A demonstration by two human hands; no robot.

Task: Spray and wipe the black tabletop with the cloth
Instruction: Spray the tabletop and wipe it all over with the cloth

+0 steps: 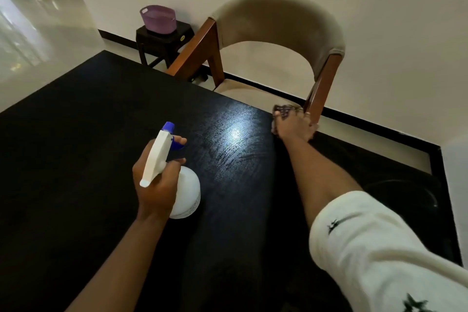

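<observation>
A: Grainy black wooden tabletop, glossy streaks catching light. Cloth?

B: Dark patterned cloth pressed at the far edge under the right hand. Left hand is wrapped round a white plastic spray bottle with a blue nozzle; its label is unreadable.

Left hand raised, fingers curled closed in a grip, index finger extended ahead of the others. Right arm outstretched, white sleeve pushed above the elbow; right hand palm-down, fingers bunched forward.
</observation>
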